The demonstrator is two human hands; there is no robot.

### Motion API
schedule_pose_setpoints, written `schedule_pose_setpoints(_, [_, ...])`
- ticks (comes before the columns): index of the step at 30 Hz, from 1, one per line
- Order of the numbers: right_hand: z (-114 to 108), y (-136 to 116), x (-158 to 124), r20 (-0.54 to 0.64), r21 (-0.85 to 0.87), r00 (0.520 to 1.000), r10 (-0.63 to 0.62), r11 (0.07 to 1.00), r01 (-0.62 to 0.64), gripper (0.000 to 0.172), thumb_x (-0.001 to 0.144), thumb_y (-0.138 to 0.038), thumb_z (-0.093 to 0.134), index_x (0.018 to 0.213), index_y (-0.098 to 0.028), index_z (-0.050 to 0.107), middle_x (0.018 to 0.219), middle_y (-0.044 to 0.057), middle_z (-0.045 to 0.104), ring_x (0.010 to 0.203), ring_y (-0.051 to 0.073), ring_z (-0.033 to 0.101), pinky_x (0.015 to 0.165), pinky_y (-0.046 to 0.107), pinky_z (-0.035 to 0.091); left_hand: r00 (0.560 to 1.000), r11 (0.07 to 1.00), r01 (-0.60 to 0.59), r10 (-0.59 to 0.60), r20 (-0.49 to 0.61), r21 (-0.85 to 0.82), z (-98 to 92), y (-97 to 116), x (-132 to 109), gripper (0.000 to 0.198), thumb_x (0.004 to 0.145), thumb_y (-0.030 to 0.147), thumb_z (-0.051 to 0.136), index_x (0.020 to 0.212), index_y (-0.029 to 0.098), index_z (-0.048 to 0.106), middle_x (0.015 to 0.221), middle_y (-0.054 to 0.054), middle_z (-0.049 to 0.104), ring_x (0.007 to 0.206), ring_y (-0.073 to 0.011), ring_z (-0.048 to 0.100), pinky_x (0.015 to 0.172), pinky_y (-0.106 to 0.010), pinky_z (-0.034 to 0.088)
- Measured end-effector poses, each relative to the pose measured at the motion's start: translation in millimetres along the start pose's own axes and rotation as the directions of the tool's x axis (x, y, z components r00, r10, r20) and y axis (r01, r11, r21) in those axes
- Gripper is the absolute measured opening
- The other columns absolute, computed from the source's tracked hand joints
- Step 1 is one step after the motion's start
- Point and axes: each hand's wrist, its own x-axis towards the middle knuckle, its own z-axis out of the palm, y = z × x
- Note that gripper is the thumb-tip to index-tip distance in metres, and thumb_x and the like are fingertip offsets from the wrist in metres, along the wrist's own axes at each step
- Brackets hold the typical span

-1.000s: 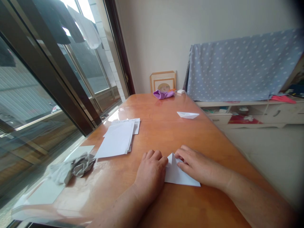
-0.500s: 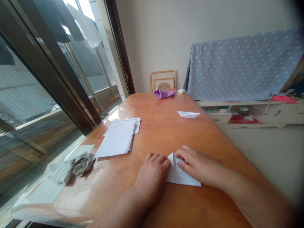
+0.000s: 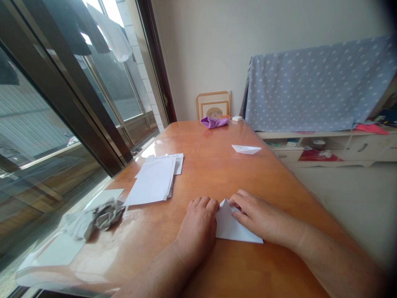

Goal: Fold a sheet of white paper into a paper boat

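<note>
Folded paper (image 3: 232, 225); left hand (image 3: 197, 227), right hand (image 3: 259, 215) touching it.

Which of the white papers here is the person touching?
The folded sheet, held between the left hand and right hand. The loose stack lies off to the left, and the paper boat sits farther away, both untouched.

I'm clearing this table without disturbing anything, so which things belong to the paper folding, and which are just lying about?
Paper folding: left hand, right hand, folded white paper, stack of white sheets, paper boat.

Lying about: purple cloth, crumpled grey wad, picture frame.
</note>
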Motion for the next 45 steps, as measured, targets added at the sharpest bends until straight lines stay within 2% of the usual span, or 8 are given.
schedule_pose_setpoints(3, [0.5,0.1,-0.7,-0.002,0.008,1.0,-0.005,1.0,0.005,0.01,0.094,-0.026,0.052,0.099,-0.025,0.06,0.098,0.003,0.057,0.084,0.018,0.059,0.08,0.029,0.043,1.0,1.0,-0.018,0.018,0.002,0.006,2.6,-1.3,0.3,0.028,0.083,0.002,0.049,0.099,0.021,0.06,0.098,-0.005,0.06,0.092,-0.0227,0.052,0.082,-0.034,0.04])
schedule_pose_setpoints(9, [0.1,-0.1,-0.1,-0.001,-0.001,1.0,0.005,1.0,-0.005,0.009,0.093,-0.024,0.052,0.098,-0.023,0.06,0.099,0.005,0.058,0.085,0.018,0.058,0.078,0.028,0.042,0.998,0.994,-0.063,0.061,0.033,0.086,0.7,0.5,0.7,0.016,0.086,0.009,0.051,0.09,0.021,0.062,0.095,-0.006,0.059,0.088,-0.0232,0.051,0.079,-0.035,0.039])
schedule_pose_setpoints(18, [-1.1,-4.6,1.3,-0.03,-0.009,0.999,0.026,1.0,-0.027,0.009,0.09,-0.02,0.053,0.097,-0.023,0.057,0.098,0.004,0.06,0.086,0.019,0.058,0.08,0.029,0.043,0.998,0.995,-0.052,0.049,0.041,0.086,-3.2,1.6,2.7,0.017,0.088,0.011,0.052,0.096,0.021,0.064,0.097,-0.006,0.06,0.091,-0.0233,0.052,0.081,-0.036,0.04])
schedule_pose_setpoints(21, [-0.6,-3.8,0.9,-0.033,-0.005,0.999,0.011,1.0,-0.011,0.026,0.091,-0.021,0.052,0.116,-0.024,0.057,0.105,0.005,0.061,0.093,0.02,0.059,0.085,0.03,0.043,0.999,0.996,-0.048,0.046,0.029,0.081,-2.5,1.4,2.6,0.018,0.089,0.011,0.051,0.098,0.021,0.064,0.097,-0.005,0.061,0.092,-0.0231,0.053,0.083,-0.036,0.04])
schedule_pose_setpoints(24, [-0.5,-2.6,0.1,-0.021,-0.014,1.0,0.001,1.0,-0.001,0.046,0.093,-0.024,0.051,0.139,-0.027,0.049,0.117,0.008,0.06,0.101,0.022,0.06,0.089,0.032,0.043,0.998,0.995,-0.053,0.051,0.026,0.087,-2.0,1.3,1.7,0.018,0.09,0.012,0.05,0.098,0.021,0.064,0.097,-0.005,0.061,0.092,-0.0229,0.053,0.083,-0.036,0.04])
schedule_pose_setpoints(30, [-2.4,-3.5,1.8,0.023,-0.023,1.0,0.012,1.0,-0.011,0.026,0.094,-0.027,0.051,0.115,-0.026,0.065,0.098,0.005,0.058,0.086,0.019,0.062,0.077,0.027,0.043,0.995,0.989,-0.095,0.091,0.046,0.111,-3.8,1.8,1.3,0.016,0.091,0.013,0.051,0.095,0.022,0.064,0.097,-0.005,0.06,0.091,-0.0225,0.052,0.082,-0.036,0.039])
schedule_pose_setpoints(38, [-5.5,-4.5,3.4,0.038,-0.007,0.999,0.015,1.0,-0.015,0.021,0.092,-0.026,0.052,0.108,-0.025,0.067,0.096,0.004,0.059,0.083,0.018,0.06,0.077,0.027,0.043,0.994,0.985,-0.098,0.089,0.067,0.145,-4.4,3.6,1.7,0.015,0.089,0.014,0.053,0.094,0.022,0.064,0.096,-0.005,0.06,0.09,-0.0229,0.053,0.081,-0.038,0.039])
schedule_pose_setpoints(45, [-1.9,-0.5,3.4,-0.013,-0.003,1.0,-0.004,1.0,0.004,0.042,0.09,-0.023,0.053,0.132,-0.026,0.055,0.111,0.006,0.06,0.098,0.021,0.06,0.087,0.03,0.043,0.996,0.988,-0.081,0.074,0.058,0.131,-5.6,3.8,1.6,0.016,0.09,0.014,0.051,0.095,0.021,0.065,0.097,-0.006,0.061,0.092,-0.0228,0.053,0.082,-0.037,0.039])
